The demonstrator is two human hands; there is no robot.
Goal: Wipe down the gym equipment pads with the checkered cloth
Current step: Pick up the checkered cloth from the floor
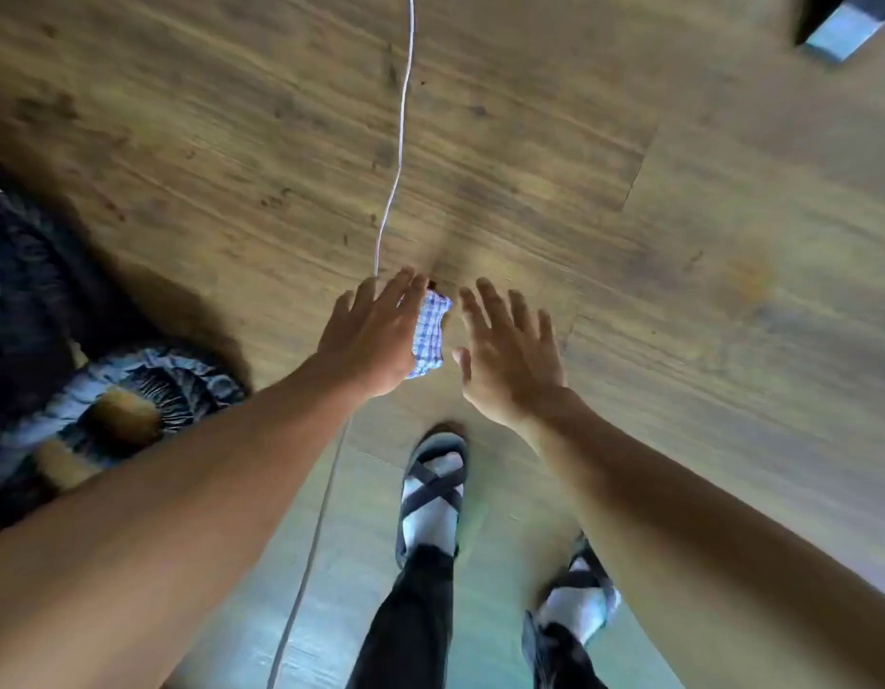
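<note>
I am looking straight down at a wooden floor. My left hand [373,335] is stretched forward with its fingers fairly straight, and a small folded blue-and-white checkered cloth [430,335] sticks out at its thumb side, held against the palm. The thumb is hidden behind the cloth. My right hand [510,350] is just to the right of the cloth, not touching it, with its fingers spread and nothing in it. No pad shows clearly. A dark, blurred piece of equipment [58,350] sits at the left edge.
A thin white cable [400,141] runs down the middle of the floor and passes under my left arm. My feet in strapped sandals and white socks [433,489] stand below the hands. A metal foot [845,24] shows at the top right corner.
</note>
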